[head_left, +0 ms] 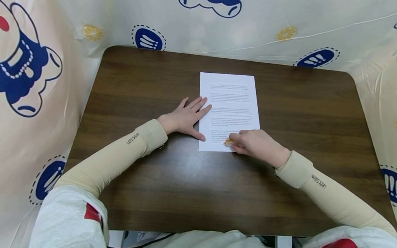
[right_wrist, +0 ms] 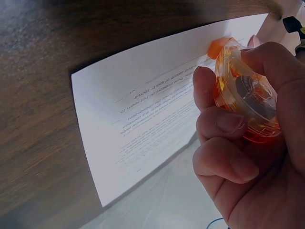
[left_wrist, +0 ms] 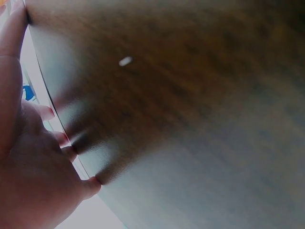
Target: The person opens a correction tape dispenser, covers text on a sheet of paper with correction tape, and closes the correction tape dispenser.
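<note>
A sheet of printed paper [head_left: 228, 80] lies on the brown table. My left hand [head_left: 186, 118] rests with straight, spread fingers at the sheet's left edge, several fingertips on the paper. In the left wrist view, the fingertips [left_wrist: 90, 187] touch down along that edge. Near the sheet's bottom right, my right hand [head_left: 258, 144] grips an orange, see-through correction tape dispenser [right_wrist: 248, 98]. Thumb and curled fingers close round its body, and its orange tip [right_wrist: 218, 47] is over the printed lines. Whether the tip touches the paper, I cannot tell.
The dark wood table [head_left: 141, 78] extends on all sides of the sheet. A printed curtain [head_left: 233, 30] with cartoon figures and orange slices hangs behind and beside it. A black cable [head_left: 141, 247] runs below the table's front edge.
</note>
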`<move>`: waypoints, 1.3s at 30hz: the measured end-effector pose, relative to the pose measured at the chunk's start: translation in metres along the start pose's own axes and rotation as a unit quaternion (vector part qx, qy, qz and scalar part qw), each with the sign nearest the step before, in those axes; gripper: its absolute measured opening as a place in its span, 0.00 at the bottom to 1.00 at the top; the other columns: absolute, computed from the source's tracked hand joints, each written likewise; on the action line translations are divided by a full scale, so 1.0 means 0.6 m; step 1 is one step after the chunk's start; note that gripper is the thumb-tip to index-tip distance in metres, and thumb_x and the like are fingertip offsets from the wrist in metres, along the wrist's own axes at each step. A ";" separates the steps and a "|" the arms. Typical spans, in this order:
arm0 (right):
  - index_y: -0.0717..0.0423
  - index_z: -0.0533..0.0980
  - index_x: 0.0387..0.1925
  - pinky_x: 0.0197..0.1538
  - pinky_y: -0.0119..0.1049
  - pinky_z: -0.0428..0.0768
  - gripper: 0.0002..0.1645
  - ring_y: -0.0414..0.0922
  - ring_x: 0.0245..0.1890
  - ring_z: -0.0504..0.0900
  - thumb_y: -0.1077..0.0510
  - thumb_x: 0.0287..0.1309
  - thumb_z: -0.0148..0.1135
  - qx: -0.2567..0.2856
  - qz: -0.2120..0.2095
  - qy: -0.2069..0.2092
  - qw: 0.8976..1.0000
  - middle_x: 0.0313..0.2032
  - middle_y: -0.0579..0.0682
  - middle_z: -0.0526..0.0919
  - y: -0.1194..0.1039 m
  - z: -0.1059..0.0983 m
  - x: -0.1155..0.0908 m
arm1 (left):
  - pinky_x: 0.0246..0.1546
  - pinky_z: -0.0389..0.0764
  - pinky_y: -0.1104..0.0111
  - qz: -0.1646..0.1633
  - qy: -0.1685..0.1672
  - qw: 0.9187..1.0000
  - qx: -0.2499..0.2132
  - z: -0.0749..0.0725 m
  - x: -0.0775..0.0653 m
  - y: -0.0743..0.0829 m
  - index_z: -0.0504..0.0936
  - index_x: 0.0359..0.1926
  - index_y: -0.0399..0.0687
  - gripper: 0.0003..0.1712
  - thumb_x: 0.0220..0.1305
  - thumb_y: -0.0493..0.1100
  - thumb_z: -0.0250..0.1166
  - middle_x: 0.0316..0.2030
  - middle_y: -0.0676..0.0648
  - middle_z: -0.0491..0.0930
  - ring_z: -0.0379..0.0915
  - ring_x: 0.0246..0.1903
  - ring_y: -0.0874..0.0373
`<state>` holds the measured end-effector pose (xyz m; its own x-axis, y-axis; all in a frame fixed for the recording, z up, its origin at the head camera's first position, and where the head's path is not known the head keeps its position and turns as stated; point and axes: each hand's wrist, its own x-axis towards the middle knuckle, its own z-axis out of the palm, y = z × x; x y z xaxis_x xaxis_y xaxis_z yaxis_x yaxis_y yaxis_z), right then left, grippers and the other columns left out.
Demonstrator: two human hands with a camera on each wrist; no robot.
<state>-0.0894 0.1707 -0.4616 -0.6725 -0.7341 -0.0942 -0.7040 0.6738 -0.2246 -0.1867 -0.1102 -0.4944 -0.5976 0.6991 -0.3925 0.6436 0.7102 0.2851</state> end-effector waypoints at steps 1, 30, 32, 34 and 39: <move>0.51 0.74 0.34 0.21 0.33 0.67 0.08 0.39 0.17 0.66 0.60 0.66 0.68 -0.001 -0.002 0.002 1.000 0.19 0.43 0.68 0.000 0.000 0.000 | 0.77 0.30 0.41 0.000 0.000 1.000 0.000 0.000 0.000 0.000 0.37 0.85 0.54 0.72 0.57 0.82 0.63 0.84 0.44 0.27 0.21 0.82 0.49; 0.52 0.75 0.36 0.22 0.33 0.69 0.08 0.39 0.17 0.68 0.59 0.67 0.68 0.004 -0.012 -0.001 1.000 0.20 0.44 0.71 -0.003 -0.001 0.011 | 0.77 0.30 0.40 0.000 -0.001 1.000 -0.002 -0.004 0.000 0.001 0.37 0.85 0.53 0.72 0.57 0.81 0.64 0.84 0.44 0.27 0.21 0.82 0.48; 0.52 0.75 0.36 0.22 0.33 0.68 0.08 0.39 0.17 0.68 0.59 0.67 0.68 0.005 -0.008 -0.004 1.000 0.20 0.44 0.71 -0.002 -0.003 0.009 | 0.77 0.30 0.41 0.000 -0.001 1.000 -0.003 -0.004 0.000 0.001 0.37 0.85 0.53 0.72 0.57 0.81 0.64 0.84 0.44 0.27 0.21 0.82 0.48; 0.53 0.75 0.36 0.22 0.33 0.68 0.08 0.39 0.17 0.67 0.59 0.68 0.68 0.007 -0.004 -0.009 1.000 0.20 0.44 0.71 -0.001 -0.003 0.008 | 0.77 0.30 0.41 0.001 -0.002 1.000 -0.003 -0.004 0.000 0.001 0.38 0.85 0.53 0.71 0.57 0.81 0.64 0.84 0.44 0.27 0.21 0.82 0.48; 0.53 0.75 0.36 0.21 0.33 0.67 0.07 0.39 0.17 0.67 0.58 0.68 0.67 0.016 -0.001 -0.011 1.000 0.20 0.44 0.70 0.000 -0.003 0.004 | 0.77 0.30 0.40 0.002 -0.002 1.000 -0.003 -0.003 0.000 0.001 0.38 0.85 0.53 0.71 0.57 0.81 0.64 0.84 0.44 0.27 0.21 0.82 0.48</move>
<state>-0.0915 0.1692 -0.4602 -0.6650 -0.7378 -0.1158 -0.6979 0.6691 -0.2553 -0.1873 -0.1094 -0.4925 -0.5929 0.7021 -0.3944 0.6430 0.7076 0.2929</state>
